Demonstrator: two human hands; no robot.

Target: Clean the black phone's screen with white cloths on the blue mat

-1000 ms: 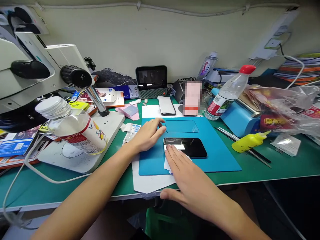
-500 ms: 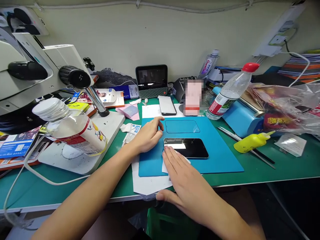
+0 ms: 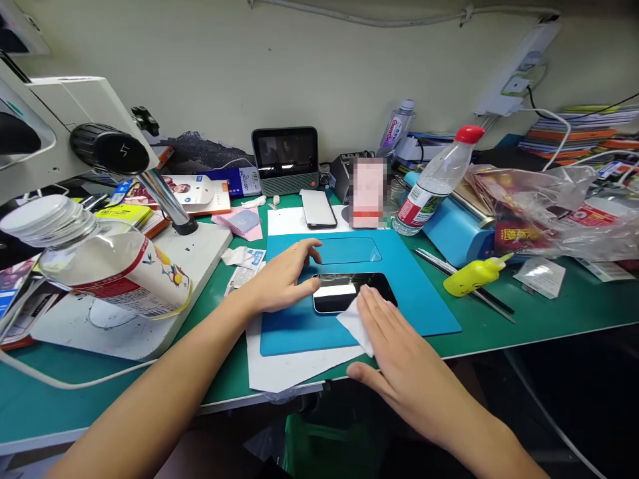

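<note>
A smartphone (image 3: pixel 332 303) with a dark, glossy screen lies face up on a blue mat (image 3: pixel 424 306). My right hand (image 3: pixel 397 339) is laid flat over its right part, thumb spread away, pressing a white wipe (image 3: pixel 356 327) under the straight fingers. The wipe hangs past the phone's near edge. At the phone's left end is my left hand (image 3: pixel 282 276), its fingers loosely bent and apart, holding nothing. Its thumb tip is at the phone's left edge; whether it touches I cannot tell. Behind the phone lies a clear, black-outlined screen protector (image 3: pixel 349 249).
A microscope stand (image 3: pixel 164 193) and a clear bottle (image 3: pixel 124 266) crowd the left. On the right are a red-capped bottle (image 3: pixel 436 179), a yellow squeeze bottle (image 3: pixel 472 278), tweezers (image 3: pixel 492 306) and plastic bags (image 3: pixel 549 213). A white phone-shaped panel (image 3: pixel 318 209) and a small display (image 3: pixel 285 159) stand behind.
My right hand has slid the wipe rightward along the screen. My left thumb has moved away from its fingers toward the phone. The whole view has shifted a little to the right.
</note>
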